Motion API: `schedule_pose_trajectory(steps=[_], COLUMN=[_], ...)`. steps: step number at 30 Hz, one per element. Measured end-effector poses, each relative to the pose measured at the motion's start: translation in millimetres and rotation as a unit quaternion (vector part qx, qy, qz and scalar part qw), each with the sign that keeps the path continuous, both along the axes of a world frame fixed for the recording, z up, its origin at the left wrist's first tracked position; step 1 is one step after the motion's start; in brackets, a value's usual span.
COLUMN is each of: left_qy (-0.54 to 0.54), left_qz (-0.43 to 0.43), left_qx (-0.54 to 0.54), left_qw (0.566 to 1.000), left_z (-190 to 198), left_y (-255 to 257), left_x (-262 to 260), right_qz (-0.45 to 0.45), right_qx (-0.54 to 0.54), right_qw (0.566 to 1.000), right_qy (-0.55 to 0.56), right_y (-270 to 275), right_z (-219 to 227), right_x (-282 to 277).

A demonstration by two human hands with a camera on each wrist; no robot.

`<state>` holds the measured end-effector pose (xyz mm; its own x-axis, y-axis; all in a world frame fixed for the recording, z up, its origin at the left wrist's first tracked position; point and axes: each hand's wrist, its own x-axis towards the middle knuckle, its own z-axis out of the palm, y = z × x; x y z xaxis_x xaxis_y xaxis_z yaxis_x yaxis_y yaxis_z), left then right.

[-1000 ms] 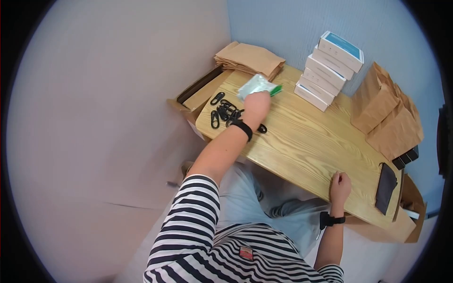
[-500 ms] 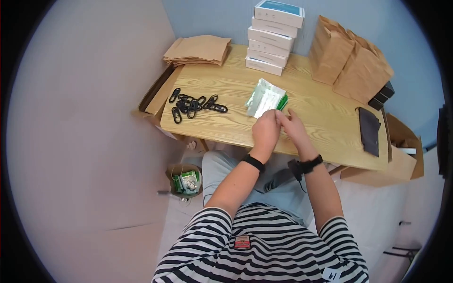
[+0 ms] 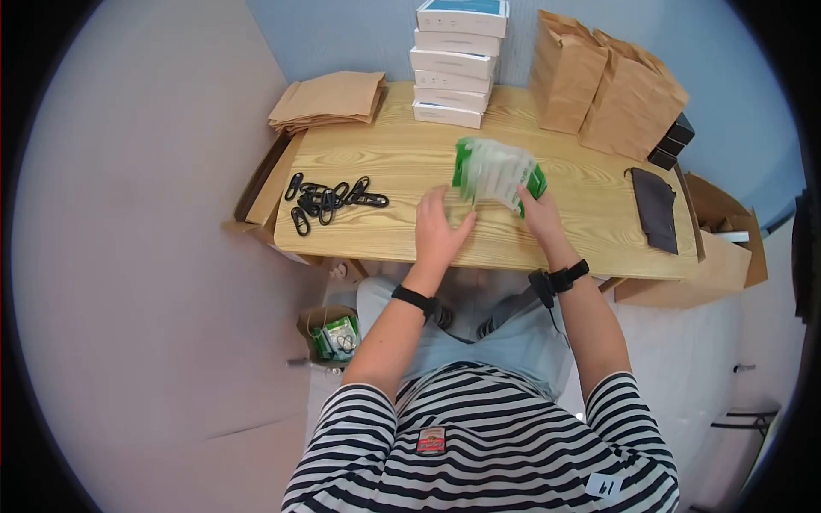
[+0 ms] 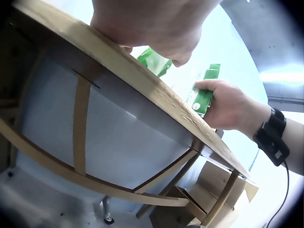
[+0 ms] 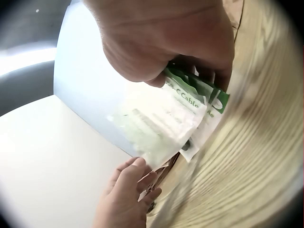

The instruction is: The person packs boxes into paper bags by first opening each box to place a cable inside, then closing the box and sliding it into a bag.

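Observation:
My right hand [image 3: 543, 218] grips several flat plastic packets [image 3: 505, 175] by one green end, thumb on top. They are white and clear in the middle with green ends, blurred in the head view. "C Cable" is printed on the packets [image 5: 183, 99] in the right wrist view. To their left is my left hand [image 3: 438, 231], fingers loosely extended and thumb spread, with nothing in its grasp. From the right wrist, the left fingertips [image 5: 138, 162] show close by the packets' loose end. Black looped cables [image 3: 329, 203] lie in a loose group left of that hand.
White boxes [image 3: 453, 64] stand stacked at the back, beside flat brown paper bags [image 3: 333, 96]. Upright paper bags [image 3: 629, 98], small black boxes [image 3: 671, 141] and a dark pouch [image 3: 655, 209] are on the right. A floor bin [image 3: 308, 333] contains green packets; an opened carton [image 3: 684, 278] stands at right.
The left hand took the packets from near the cables to the right hand, then moved away leftward. The right hand left the table edge and now holds the packets. The head view has turned.

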<state>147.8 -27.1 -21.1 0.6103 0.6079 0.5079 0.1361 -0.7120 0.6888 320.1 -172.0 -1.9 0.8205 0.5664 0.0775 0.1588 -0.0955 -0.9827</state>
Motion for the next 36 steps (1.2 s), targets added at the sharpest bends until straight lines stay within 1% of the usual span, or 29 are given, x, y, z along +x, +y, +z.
schedule_pose_trajectory(steps=[1, 3, 4, 6, 7, 9, 13, 16, 18, 21, 22, 24, 25, 27, 28, 30, 31, 33, 34, 35, 36], left_qy=[0.0, 0.015, 0.015, 0.023, 0.023, -0.032, -0.009, 0.013, -0.025, -0.02, -0.017, -0.057, -0.052, 0.006, 0.011, -0.049, -0.039, -0.025, -0.041, -0.03, -0.039], left_qz=[-0.005, -0.03, -0.035, -0.085, -0.088, -0.148, -0.185, -0.194, -0.233, -0.234, -0.235, -0.257, -0.26, -0.236, -0.237, -0.249, -0.249, -0.229, -0.215, -0.217, -0.215], left_qx=[0.001, 0.048, 0.047, -0.004, -0.003, -0.161, -0.175, -0.157, -0.245, -0.268, -0.269, -0.299, -0.3, -0.153, -0.151, -0.266, -0.261, -0.305, -0.296, -0.29, -0.277], left_qw=[1.0, 0.998, 0.998, 0.996, 0.996, 0.975, 0.967, 0.968, 0.941, 0.934, 0.934, 0.917, 0.916, 0.96, 0.96, 0.93, 0.932, 0.924, 0.93, 0.932, 0.936], left_z=[-1.2, -5.3, -5.3, -4.3, -2.4, 0.2, -2.9, -6.2, -7.4, 3.8, -0.5, -12.8, -15.9, -21.6, -18.1, -9.4, -9.8, -8.5, -5.0, -1.2, 1.5], left_y=[4.3, 10.0, 11.3, 15.7, 16.9, 17.6, 26.0, 27.8, 23.2, 18.0, 19.0, 22.5, 25.0, 31.4, 27.8, 13.6, 12.6, 12.5, 7.3, 6.6, 5.4], left_x=[1.5, 6.0, 8.5, 14.3, 16.2, 17.5, 21.0, 25.8, 27.3, 21.8, 22.0, 24.5, 25.2, 26.0, 27.9, 26.2, 24.2, 22.8, 21.3, 20.9, 18.7], right_qz=[-0.005, 0.038, 0.033, 0.061, 0.059, 0.074, 0.081, 0.091, 0.083, 0.077, 0.074, 0.072, 0.067, 0.033, 0.032, 0.007, 0.005, -0.002, -0.011, -0.016, -0.01], right_qx=[0.001, 0.009, 0.008, -0.003, -0.002, 0.03, 0.052, 0.037, 0.035, 0.06, 0.06, 0.059, 0.059, 0.028, 0.031, -0.01, -0.002, 0.026, 0.044, 0.053, 0.036], right_qw=[1.0, 0.998, 0.998, 0.996, 0.996, 0.996, 0.995, 0.995, 0.996, 0.995, 0.995, 0.994, 0.995, 0.997, 0.998, 0.998, 0.998, 0.996, 0.996, 0.996, 0.995], right_qy=[0.0, -0.049, -0.048, -0.06, -0.06, -0.039, 0.004, 0.024, 0.002, 0.013, 0.016, -0.049, -0.046, -0.057, -0.053, -0.068, -0.06, -0.08, -0.082, -0.074, -0.089], right_y=[-4.0, -13.1, -17.5, -21.3, -23.8, -30.3, -40.0, -42.5, -41.7, -40.6, -40.6, -41.2, -41.2, -39.9, -39.0, -38.0, -38.4, -39.1, -38.1, -38.0, -39.6], right_z=[2.6, 4.2, 1.7, -2.0, -0.7, 0.9, -5.4, -10.5, -13.7, -11.0, -12.1, -14.4, -16.2, -19.8, -23.3, -36.8, -39.6, -31.0, -26.6, -21.5, -17.2], right_x=[-4.3, -13.4, -14.2, -13.9, -14.8, -18.4, -15.2, -11.0, -13.6, -21.1, -22.2, -22.4, -22.8, -23.7, -19.8, -17.1, -19.3, -22.7, -27.0, -28.9, -30.3])
